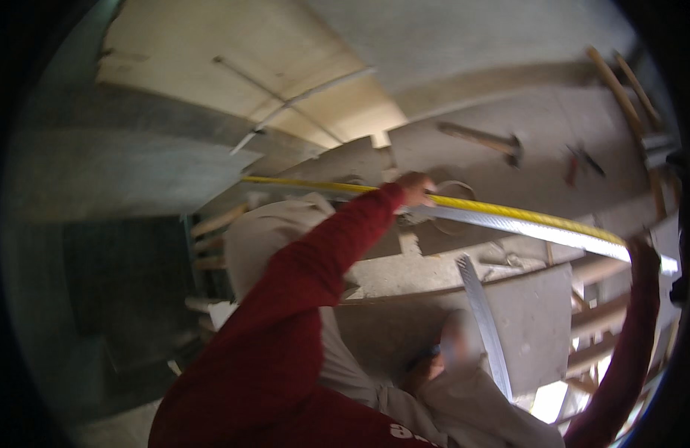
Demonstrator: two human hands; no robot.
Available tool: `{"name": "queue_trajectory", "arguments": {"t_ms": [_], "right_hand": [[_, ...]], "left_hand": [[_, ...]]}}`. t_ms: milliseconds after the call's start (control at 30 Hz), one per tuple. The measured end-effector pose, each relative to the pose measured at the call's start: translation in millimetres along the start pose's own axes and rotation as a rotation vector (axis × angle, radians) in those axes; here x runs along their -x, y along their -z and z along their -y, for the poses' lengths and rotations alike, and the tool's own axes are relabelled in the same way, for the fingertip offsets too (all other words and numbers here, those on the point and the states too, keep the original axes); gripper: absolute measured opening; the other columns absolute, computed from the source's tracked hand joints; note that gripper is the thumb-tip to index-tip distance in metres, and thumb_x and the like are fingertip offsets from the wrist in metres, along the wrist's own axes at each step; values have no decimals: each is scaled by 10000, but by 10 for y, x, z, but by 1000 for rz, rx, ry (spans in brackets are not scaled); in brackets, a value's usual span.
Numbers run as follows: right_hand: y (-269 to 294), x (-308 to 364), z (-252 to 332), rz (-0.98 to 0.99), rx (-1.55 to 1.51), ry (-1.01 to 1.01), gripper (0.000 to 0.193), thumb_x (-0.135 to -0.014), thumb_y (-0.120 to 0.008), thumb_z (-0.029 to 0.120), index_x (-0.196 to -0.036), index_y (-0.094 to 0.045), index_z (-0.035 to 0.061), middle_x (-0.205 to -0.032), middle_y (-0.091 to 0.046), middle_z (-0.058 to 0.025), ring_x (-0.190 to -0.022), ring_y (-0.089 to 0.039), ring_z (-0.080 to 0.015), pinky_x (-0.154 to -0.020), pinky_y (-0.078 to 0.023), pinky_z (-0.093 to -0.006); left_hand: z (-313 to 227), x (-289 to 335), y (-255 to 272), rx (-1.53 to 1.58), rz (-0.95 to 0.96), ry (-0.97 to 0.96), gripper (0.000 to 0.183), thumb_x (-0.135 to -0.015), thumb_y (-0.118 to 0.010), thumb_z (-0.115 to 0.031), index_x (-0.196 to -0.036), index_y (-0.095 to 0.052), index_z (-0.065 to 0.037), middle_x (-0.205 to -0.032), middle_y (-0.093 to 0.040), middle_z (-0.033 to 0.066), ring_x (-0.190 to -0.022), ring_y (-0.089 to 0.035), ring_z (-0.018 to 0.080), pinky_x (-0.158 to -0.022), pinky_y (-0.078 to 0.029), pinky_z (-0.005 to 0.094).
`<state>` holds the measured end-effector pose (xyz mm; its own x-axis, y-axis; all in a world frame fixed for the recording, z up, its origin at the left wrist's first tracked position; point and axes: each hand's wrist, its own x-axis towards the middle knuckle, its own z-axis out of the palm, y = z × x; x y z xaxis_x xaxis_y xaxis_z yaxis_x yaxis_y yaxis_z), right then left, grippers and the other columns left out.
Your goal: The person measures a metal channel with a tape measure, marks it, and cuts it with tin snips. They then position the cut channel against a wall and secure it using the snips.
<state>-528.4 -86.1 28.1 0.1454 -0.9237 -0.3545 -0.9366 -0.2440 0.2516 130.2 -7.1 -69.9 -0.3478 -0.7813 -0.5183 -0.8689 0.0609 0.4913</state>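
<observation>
A yellow measuring tape (509, 210) is stretched across in front of me, along a long silvery metal profile (535, 230). My left hand (416, 189) is closed over the tape and the profile near the middle of their length; some of its fingers are hidden. Further right, my right hand (643, 255) closes round the profile's right end, where the tape also reaches. This hand is dark, and whether it also grips the tape's case does not show. A second perforated metal profile (483, 321) lies by my leg, apart from both hands.
A hammer (475, 138) and red-handled pliers (572, 168) lie on the grey boards beyond the tape. Two thin crossed bars (289, 102) rest by a pale panel (248, 45) at upper left. Wooden poles (617, 86) stand at right, and gaps show between timbers (598, 317) at lower right.
</observation>
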Motion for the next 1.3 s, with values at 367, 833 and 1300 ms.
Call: {"name": "queue_trajectory", "arguments": {"t_ms": [367, 833, 1300], "right_hand": [[-324, -24, -206, -7, -45, 28, 166, -852, -668, 261, -862, -639, 98, -889, -681, -152, -869, -650, -390, -749, -510, -512], [-173, -301, -171, 123, -108, 14, 238, -814, -692, 230, -991, -718, 73, -1002, -691, -166, -984, -645, -350, -874, -510, -457], [-276, -377, -249, 92, -151, 68, 205, -794, -725, 163, -974, -738, 67, -929, -697, -189, -908, -676, -358, -826, -535, -436]], "left_hand": [[-304, 128, -98, 65, -31, 155, 395, -760, -807, -277, -1111, -724, -114, -1018, -721, 144, -976, -684, 314, -885, -520, 426], [-263, 83, -131, 183, 5, 144, 479, -739, -820, -257, -1167, -700, -79, -1095, -708, 164, -1023, -677, 310, -932, -511, 400], [-179, 131, -186, 167, -92, 48, 252, -829, -728, -261, -999, -758, -77, -891, -728, 166, -835, -707, 323, -801, -536, 417]]}}
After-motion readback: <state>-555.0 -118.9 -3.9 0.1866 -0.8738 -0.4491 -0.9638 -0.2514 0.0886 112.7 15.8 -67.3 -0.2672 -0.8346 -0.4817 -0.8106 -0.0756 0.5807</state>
